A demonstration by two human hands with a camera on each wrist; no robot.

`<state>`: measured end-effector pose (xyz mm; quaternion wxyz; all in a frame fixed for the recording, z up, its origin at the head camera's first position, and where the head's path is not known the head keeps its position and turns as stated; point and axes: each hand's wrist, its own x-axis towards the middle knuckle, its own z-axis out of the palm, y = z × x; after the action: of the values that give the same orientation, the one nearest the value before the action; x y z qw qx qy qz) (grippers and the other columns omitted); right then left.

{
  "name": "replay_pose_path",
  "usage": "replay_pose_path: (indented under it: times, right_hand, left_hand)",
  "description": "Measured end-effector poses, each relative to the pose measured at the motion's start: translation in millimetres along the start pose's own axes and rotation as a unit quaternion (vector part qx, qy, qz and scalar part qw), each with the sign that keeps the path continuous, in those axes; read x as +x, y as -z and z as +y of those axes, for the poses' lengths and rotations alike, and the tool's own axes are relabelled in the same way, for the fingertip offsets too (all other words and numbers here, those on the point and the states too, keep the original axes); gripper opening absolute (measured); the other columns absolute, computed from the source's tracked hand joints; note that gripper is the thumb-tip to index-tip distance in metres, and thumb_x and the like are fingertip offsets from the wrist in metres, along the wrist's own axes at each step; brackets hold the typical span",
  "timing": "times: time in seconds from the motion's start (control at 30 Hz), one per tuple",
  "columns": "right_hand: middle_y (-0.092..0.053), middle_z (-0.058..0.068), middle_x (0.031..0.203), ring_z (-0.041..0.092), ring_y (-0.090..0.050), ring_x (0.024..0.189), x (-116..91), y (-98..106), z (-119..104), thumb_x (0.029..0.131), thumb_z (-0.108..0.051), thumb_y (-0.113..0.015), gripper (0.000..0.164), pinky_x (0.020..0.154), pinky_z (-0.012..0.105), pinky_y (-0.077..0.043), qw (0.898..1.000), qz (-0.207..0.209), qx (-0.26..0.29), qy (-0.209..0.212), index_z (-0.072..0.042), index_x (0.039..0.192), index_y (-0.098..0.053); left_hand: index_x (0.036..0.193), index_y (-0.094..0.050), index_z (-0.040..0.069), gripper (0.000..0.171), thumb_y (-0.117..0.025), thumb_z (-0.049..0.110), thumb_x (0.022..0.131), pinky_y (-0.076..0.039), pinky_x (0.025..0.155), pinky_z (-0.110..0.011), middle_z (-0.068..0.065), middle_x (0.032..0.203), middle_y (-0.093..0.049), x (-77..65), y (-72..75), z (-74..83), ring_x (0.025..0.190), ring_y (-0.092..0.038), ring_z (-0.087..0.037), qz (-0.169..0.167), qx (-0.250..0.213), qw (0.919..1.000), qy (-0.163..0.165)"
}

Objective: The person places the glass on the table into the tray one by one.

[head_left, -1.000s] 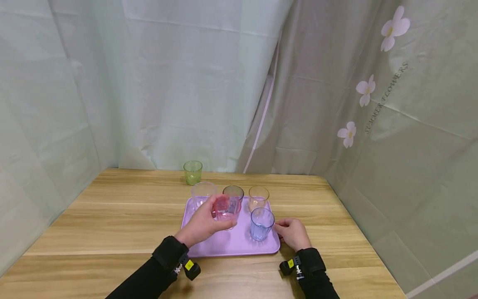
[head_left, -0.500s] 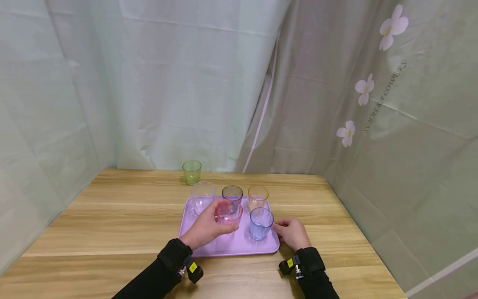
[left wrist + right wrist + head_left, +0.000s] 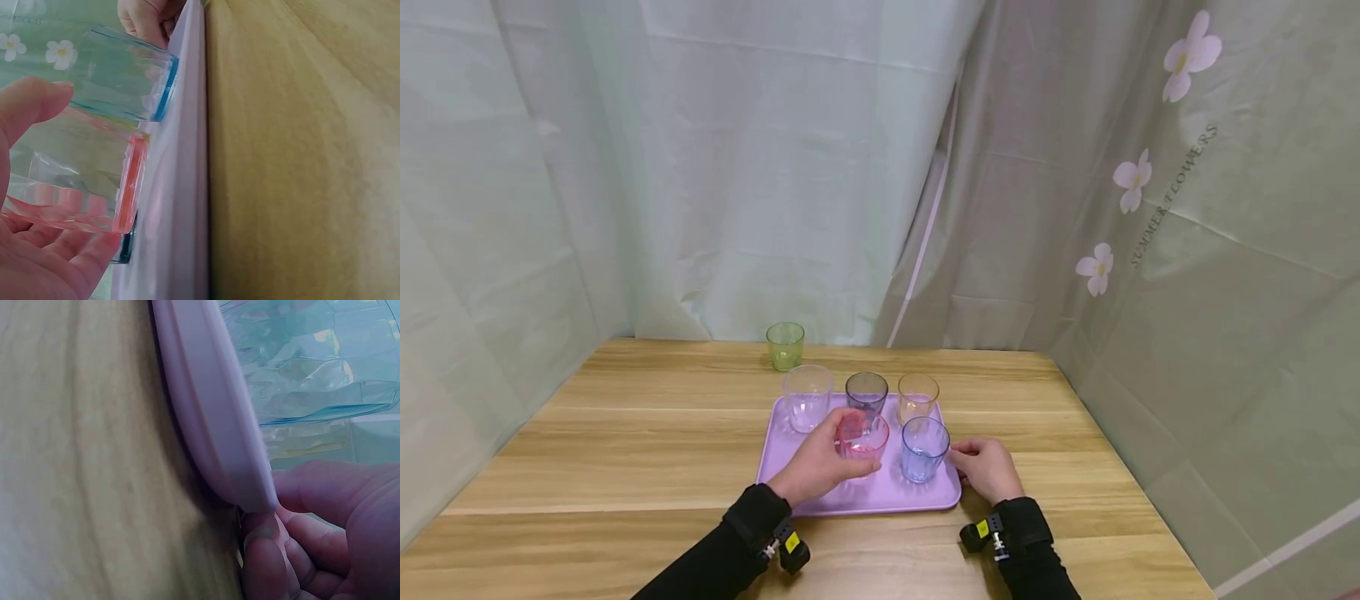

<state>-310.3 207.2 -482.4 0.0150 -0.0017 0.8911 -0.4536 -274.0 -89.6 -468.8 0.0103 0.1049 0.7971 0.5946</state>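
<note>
In the head view my left hand holds a pink glass by its sides over the front middle of a purple tray. The left wrist view has the pink glass between thumb and fingers, its base close to the tray; whether they touch I cannot tell. To its right stands a blue glass on the tray. My right hand pinches the tray's right edge, with thumb above and a finger below the rim in the right wrist view. Behind stand a clear glass, a dark grey glass and an amber glass.
A green glass stands off the tray near the back edge of the wooden table. Pale curtains hang behind the table and along both sides.
My left hand has lowered the pink glass toward the tray, moving slightly right and nearer to me. The right hand has stayed at the tray's edge.
</note>
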Motion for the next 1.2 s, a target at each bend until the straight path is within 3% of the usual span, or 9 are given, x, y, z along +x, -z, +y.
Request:
replay_pose_path:
  times: [0.17, 0.4, 0.73, 1.0, 1.2]
  right_hand:
    - [-0.078, 0.011, 0.096, 0.017, -0.07, 0.075, 0, -1, 0, 0.101, -0.013, -0.074, 0.021, 0.07, 0.033, -0.063, 1.0, 0.002, 0.002, 0.001, 0.005, 0.109, -0.08]
    - [-0.078, 0.011, 0.094, 0.016, -0.07, 0.074, 2, -2, 4, 0.1, -0.012, -0.074, 0.02, 0.069, 0.033, -0.063, 1.0, 0.002, 0.007, 0.007, 0.006, 0.108, -0.08]
    - [-0.077, 0.01, 0.093, 0.016, -0.069, 0.073, 3, -2, 4, 0.101, -0.012, -0.074, 0.019, 0.068, 0.033, -0.063, 1.0, 0.002, 0.006, 0.007, 0.005, 0.107, -0.08]
    - [-0.077, 0.009, 0.092, 0.016, -0.069, 0.073, 1, -1, 2, 0.101, -0.012, -0.075, 0.019, 0.067, 0.031, -0.062, 1.0, 0.003, 0.007, 0.006, 0.005, 0.107, -0.08]
    - [-0.077, 0.01, 0.093, 0.016, -0.069, 0.074, 1, -1, 1, 0.1, -0.012, -0.074, 0.02, 0.068, 0.031, -0.062, 1.0, 0.003, 0.007, 0.004, 0.005, 0.108, -0.08]
  left_hand:
    - [0.148, -0.052, 0.002, 0.079, -0.096, 0.015, 0.083, -0.063, 0.102, -0.043, -0.025, 0.144, -0.064, 1.3, -2.4, -3.7, 0.121, -0.07, -0.031, 0.001, 0.0, 1.0, -0.005]
    - [0.146, -0.053, 0.0, 0.079, -0.096, 0.014, 0.082, -0.06, 0.102, -0.034, -0.024, 0.141, -0.066, 1.9, -5.8, -6.8, 0.122, -0.07, -0.032, 0.002, 0.008, 0.9999, -0.011]
    - [0.144, -0.054, 0.002, 0.076, -0.096, 0.014, 0.082, -0.06, 0.107, -0.044, -0.023, 0.139, -0.067, 1.0, -8.0, -9.1, 0.124, -0.069, -0.034, 0.002, 0.009, 0.9999, -0.012]
    - [0.146, -0.054, 0.002, 0.078, -0.097, 0.015, 0.082, -0.058, 0.102, -0.029, -0.024, 0.141, -0.066, -0.2, -9.8, -10.2, 0.124, -0.068, -0.034, 0.003, 0.009, 0.9998, -0.015]
    - [0.145, -0.053, 0.001, 0.079, -0.097, 0.014, 0.081, -0.06, 0.102, -0.033, -0.026, 0.142, -0.065, -1.2, -10.9, -10.0, 0.123, -0.069, -0.034, 0.008, 0.01, 0.9998, -0.018]
